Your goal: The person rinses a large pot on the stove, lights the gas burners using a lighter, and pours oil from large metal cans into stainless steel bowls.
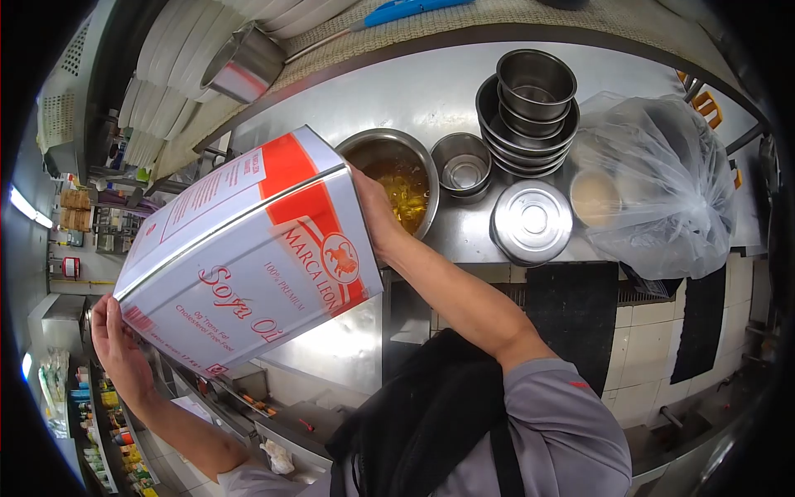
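A large white and red soya oil tin [273,273] is tilted on its side in front of me, its top end towards a steel bowl [383,142]. Yellow oil [407,192] lies in that bowl; the tin's opening is hidden from view. My left hand [122,344] grips the tin's lower corner, fingers curled over the edge. At the other end, my right hand [377,217] holds the tin's top side, its fingers mostly hidden behind the tin. Just right of the oil bowl stands a small steel pot [461,166].
Several nested steel bowls [537,83] stand on the steel counter [331,103]. Near them are a round steel lid [532,222] and a clear plastic bag [662,182] with a pale round item. Stacked white plates [178,50] and a steel ladle [244,62] sit on the upper left shelf.
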Tool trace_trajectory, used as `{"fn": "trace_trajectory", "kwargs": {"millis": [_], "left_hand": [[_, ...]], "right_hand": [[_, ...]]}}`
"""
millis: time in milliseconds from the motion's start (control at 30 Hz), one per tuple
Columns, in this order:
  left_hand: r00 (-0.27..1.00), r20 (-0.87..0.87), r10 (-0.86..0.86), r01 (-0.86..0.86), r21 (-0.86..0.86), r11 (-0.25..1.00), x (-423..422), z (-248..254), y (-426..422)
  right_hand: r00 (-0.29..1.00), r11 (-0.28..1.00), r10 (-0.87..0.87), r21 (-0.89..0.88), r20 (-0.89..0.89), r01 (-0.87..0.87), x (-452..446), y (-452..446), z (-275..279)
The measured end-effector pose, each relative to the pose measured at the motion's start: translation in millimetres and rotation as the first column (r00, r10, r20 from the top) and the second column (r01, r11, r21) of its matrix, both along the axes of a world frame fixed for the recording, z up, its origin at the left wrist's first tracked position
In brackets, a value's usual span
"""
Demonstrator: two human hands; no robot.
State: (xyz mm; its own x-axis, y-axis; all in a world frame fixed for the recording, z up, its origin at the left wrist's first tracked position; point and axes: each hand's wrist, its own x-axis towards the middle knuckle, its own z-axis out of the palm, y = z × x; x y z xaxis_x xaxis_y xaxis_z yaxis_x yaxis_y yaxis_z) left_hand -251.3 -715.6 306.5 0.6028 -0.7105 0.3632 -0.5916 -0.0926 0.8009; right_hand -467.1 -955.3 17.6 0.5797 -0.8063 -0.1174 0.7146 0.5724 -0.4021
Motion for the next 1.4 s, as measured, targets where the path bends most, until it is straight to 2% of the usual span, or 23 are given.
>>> {"fn": "trace_trajectory", "kwargs": {"millis": [333,433,533,633,733,833,867,933,1000,1067,1133,1233,1367,1400], "left_hand": [[0.989,0.122,-0.087,0.092,-0.031,0.995,-31.5,14.2,-44.3],[0.976,0.191,-0.108,0.106,0.024,0.994,-38.9,16.6,-53.3],[0.959,0.276,-0.06,0.049,0.046,0.998,-39.5,15.3,-54.0],[0.979,0.185,-0.079,0.084,-0.018,0.996,-24.4,8.9,-38.8],[0.993,0.088,-0.081,0.087,-0.063,0.994,25.2,-10.1,-4.9],[0.997,-0.074,-0.036,0.03,-0.076,0.997,59.5,-35.9,23.9],[0.996,-0.078,-0.047,0.041,-0.081,0.996,61.4,-37.7,28.1],[0.994,-0.091,-0.069,0.06,-0.096,0.994,64.8,-41.9,34.2],[0.999,0.022,-0.035,0.038,-0.105,0.994,34.2,-26.8,20.3],[0.982,0.187,-0.024,0.038,-0.073,0.997,11.9,-4.8,4.3],[0.887,0.456,0.072,-0.066,-0.029,0.997,-41.2,14.4,-23.8],[0.817,0.575,-0.044,0.024,0.042,0.999,-76.0,32.5,-60.3],[0.845,0.519,-0.129,0.1,0.083,0.991,-86.0,33.5,-83.7],[0.84,0.535,-0.096,0.08,0.053,0.995,-83.2,32.0,-79.8]], "right_hand": [[0.996,0.997,0.056,0.05,0.067,-0.06,-14.6,5.3,-16.6],[0.995,0.991,0.059,0.112,0.083,-0.068,-21.8,6.8,-11.2],[0.996,0.996,0.053,0.062,0.067,-0.057,-28.7,8.9,-7.8],[0.998,0.997,-0.042,0.07,0.05,0.038,-32.1,10.8,10.2],[0.994,0.998,-0.056,0.001,0.098,0.056,-20.2,3.0,11.6],[0.994,0.997,-0.061,-0.055,-0.093,0.056,-23.6,3.0,27.1],[0.988,0.996,-0.057,-0.073,-0.145,0.047,-25.2,4.7,32.5],[0.988,0.994,-0.085,-0.076,-0.131,0.075,-23.7,1.8,31.1],[0.988,0.993,-0.096,-0.074,-0.125,0.087,-21.7,2.2,26.4],[0.995,0.994,-0.101,-0.036,-0.019,0.1,-30.1,5.4,29.8],[0.997,0.996,-0.08,0.028,0.019,0.08,-36.9,9.4,25.3],[0.994,0.997,-0.06,0.056,0.093,0.055,-34.9,12.5,-1.1],[0.98,0.997,-0.034,0.072,0.194,0.021,-37.1,14.5,-14.3],[0.985,0.998,-0.039,0.064,0.167,0.028,-36.4,14.3,-12.9]]}}
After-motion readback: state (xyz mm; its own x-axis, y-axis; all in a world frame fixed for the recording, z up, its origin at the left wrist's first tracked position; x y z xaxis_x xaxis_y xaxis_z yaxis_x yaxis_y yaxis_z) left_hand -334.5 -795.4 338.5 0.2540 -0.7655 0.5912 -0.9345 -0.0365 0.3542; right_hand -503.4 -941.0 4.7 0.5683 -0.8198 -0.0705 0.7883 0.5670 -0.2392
